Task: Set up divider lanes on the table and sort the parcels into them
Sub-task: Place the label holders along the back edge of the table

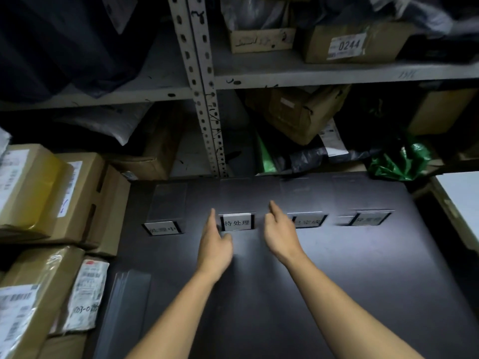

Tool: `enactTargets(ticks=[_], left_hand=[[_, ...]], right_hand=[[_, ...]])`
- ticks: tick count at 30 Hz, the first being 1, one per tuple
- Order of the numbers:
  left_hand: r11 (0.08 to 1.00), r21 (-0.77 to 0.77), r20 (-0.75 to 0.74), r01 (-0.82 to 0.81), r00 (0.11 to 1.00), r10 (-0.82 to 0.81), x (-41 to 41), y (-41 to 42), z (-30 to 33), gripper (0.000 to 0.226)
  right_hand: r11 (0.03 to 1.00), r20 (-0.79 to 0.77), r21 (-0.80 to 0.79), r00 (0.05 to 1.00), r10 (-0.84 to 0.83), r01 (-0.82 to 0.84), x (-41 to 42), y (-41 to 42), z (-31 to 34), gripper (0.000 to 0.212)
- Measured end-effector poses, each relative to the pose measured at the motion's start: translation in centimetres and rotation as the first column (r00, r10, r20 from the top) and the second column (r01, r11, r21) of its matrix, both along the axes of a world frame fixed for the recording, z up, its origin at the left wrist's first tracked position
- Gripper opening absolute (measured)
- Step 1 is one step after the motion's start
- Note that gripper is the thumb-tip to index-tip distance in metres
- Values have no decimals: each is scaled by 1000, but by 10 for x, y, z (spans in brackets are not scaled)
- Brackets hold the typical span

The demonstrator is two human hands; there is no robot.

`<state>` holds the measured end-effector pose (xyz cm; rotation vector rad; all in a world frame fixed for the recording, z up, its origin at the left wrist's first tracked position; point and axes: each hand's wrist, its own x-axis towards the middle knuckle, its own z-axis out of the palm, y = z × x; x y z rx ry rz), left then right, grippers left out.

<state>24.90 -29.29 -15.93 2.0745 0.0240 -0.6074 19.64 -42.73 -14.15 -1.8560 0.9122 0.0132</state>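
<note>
Four clear dividers with white label cards stand in a row across the dark table (337, 281): the far-left divider (163, 224), the second divider (237, 222), the third divider (307, 219) and the fourth divider (369, 217). My left hand (215, 242) is just left of the second divider, fingers extended, holding nothing. My right hand (280, 229) hovers between the second and third dividers, fingers apart and empty. A flat clear sheet (127, 307) lies at the table's near left. Cardboard parcels (51, 193) are stacked left of the table.
A metal shelving rack (204, 99) with boxes and bagged parcels rises right behind the table. More labelled parcels (85, 296) sit at the near left. A green bag (399, 161) lies at the back right, and a pale surface (461, 198) borders the right side.
</note>
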Motion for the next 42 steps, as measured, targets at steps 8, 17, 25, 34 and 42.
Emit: enactTargets(ticks=[8, 17, 25, 34, 42], left_hand=[[957, -94, 40, 273, 962, -270, -54, -88, 18, 69], [933, -44, -127, 358, 924, -360, -67, -121, -1, 74], [928, -24, -129, 371, 920, -371, -61, -130, -4, 74], [949, -50, -53, 313, 948, -315, -55, -80, 26, 73], [988, -98, 123, 119, 987, -106, -70, 57, 86, 48]], right_hand=[[954, -19, -245, 982, -185, 175, -46, -82, 6, 52], [992, -157, -87, 982, -107, 94, -59, -108, -17, 51], [991, -137, -71, 983, -118, 109, -48, -112, -15, 50], [974, -64, -218, 995, -74, 59, -59, -64, 24, 53], [980, 59, -159, 989, 132, -122, -79, 93, 90, 49]])
